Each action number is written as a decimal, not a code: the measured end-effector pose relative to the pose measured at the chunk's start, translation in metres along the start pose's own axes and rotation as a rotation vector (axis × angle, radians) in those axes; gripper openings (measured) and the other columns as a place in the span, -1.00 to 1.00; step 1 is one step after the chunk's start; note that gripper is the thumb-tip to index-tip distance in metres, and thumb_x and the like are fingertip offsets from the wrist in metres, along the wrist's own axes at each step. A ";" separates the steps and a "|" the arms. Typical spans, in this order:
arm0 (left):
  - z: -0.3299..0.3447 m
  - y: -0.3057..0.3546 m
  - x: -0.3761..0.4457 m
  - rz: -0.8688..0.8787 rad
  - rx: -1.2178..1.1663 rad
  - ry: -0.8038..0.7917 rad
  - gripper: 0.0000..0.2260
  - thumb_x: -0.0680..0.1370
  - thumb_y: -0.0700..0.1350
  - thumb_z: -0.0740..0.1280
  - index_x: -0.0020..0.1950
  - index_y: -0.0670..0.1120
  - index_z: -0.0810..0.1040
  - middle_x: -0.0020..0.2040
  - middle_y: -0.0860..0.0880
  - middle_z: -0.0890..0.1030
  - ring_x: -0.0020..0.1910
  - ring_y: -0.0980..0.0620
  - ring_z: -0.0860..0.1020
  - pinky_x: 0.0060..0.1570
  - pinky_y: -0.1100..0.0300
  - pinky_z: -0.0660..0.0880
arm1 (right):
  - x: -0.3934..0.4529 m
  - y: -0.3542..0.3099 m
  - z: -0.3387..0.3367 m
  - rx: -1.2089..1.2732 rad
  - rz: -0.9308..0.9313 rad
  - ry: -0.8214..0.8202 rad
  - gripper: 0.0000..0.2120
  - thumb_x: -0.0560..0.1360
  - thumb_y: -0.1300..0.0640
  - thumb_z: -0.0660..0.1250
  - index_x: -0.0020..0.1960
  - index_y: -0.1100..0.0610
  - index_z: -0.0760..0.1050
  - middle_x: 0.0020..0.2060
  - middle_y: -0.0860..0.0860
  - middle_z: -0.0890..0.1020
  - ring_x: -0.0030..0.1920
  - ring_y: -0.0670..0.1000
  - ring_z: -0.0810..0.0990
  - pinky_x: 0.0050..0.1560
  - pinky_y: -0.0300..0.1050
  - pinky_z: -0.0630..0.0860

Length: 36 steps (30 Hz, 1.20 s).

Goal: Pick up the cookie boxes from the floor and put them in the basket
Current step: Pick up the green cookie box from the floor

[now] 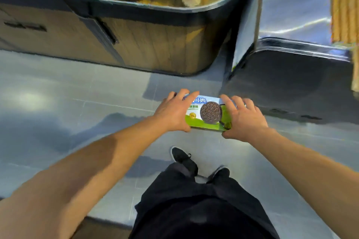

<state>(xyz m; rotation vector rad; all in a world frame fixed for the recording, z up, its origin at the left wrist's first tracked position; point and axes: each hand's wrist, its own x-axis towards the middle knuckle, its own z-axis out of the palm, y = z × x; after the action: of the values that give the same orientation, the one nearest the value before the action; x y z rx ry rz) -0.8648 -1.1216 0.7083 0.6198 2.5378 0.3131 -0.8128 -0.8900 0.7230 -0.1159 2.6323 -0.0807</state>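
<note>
A green and blue cookie box with a dark sandwich cookie printed on its face is held flat in front of me, above the grey floor. My left hand grips its left end, fingers over the top edge. Its right end is held by my right hand, fingers spread over the top and thumb under the near edge. No basket is in view.
A wood-panelled display stand with a glass case of bagged snacks stands ahead on the left. A dark rounded stand is ahead on the right. My black shoes and dark trousers are below the box on the tiled floor.
</note>
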 end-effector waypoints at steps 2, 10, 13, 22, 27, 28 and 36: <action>0.000 0.042 0.014 0.126 0.044 -0.050 0.08 0.10 0.17 0.52 0.49 0.17 0.00 0.37 0.04 0.19 0.25 -0.14 0.29 0.21 -0.06 0.45 | -0.038 0.032 0.008 0.064 0.120 0.002 0.14 0.15 -0.26 0.44 0.52 -0.12 -0.16 0.38 -0.03 0.23 0.37 0.18 0.22 0.30 0.07 0.36; 0.038 0.250 0.029 0.546 0.241 -0.136 0.05 0.11 0.17 0.51 0.47 0.21 -0.01 0.37 0.07 0.18 0.27 -0.15 0.29 0.10 -0.10 0.51 | -0.222 0.148 0.059 0.267 0.527 0.093 0.11 0.17 -0.24 0.44 0.53 -0.11 -0.13 0.40 -0.06 0.23 0.37 0.16 0.23 0.27 0.04 0.40; 0.067 0.327 0.019 0.700 0.306 -0.168 0.03 0.10 0.18 0.50 0.46 0.19 0.02 0.35 0.05 0.22 0.22 -0.16 0.34 0.08 -0.07 0.52 | -0.295 0.178 0.090 0.337 0.662 0.133 0.11 0.15 -0.22 0.45 0.52 -0.11 -0.10 0.40 -0.05 0.24 0.35 0.17 0.27 0.26 0.03 0.42; 0.146 0.518 -0.017 1.045 0.449 -0.362 0.05 0.12 0.17 0.53 0.51 0.11 0.08 0.38 0.02 0.26 0.24 -0.13 0.32 0.18 0.01 0.45 | -0.460 0.229 0.175 0.589 1.023 0.212 0.10 0.15 -0.22 0.45 0.52 -0.12 -0.08 0.43 -0.04 0.23 0.41 0.17 0.22 0.35 0.04 0.33; 0.177 0.601 -0.017 1.123 0.532 -0.496 0.06 0.14 0.16 0.55 0.53 0.05 0.10 0.33 -0.04 0.34 0.24 -0.13 0.39 0.29 0.02 0.39 | -0.513 0.252 0.206 0.721 1.133 0.320 0.05 0.18 -0.24 0.46 0.53 -0.08 0.03 0.49 0.03 0.21 0.47 0.14 0.16 0.44 0.08 0.24; 0.184 0.621 -0.016 1.132 0.539 -0.531 0.06 0.14 0.16 0.56 0.53 0.05 0.11 0.32 -0.05 0.35 0.24 -0.11 0.41 0.28 0.01 0.41 | -0.523 0.259 0.213 0.757 1.168 0.353 0.03 0.19 -0.24 0.46 0.53 -0.08 0.05 0.50 0.04 0.19 0.48 0.13 0.15 0.45 0.09 0.22; 0.232 0.756 0.036 1.093 0.534 -0.816 -0.04 0.17 0.09 0.56 0.50 0.02 0.22 0.22 -0.01 0.41 0.13 0.00 0.46 0.11 0.16 0.48 | -0.549 0.338 0.231 0.636 1.369 0.426 -0.14 0.26 -0.05 0.49 0.47 0.02 0.21 0.43 0.03 0.28 0.39 0.14 0.26 0.36 0.04 0.32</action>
<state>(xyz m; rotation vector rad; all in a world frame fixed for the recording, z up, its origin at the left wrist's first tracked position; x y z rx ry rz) -0.4929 -0.4235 0.7465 1.8515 1.2882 -0.2530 -0.2447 -0.5084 0.7587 1.9920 2.3245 -0.4705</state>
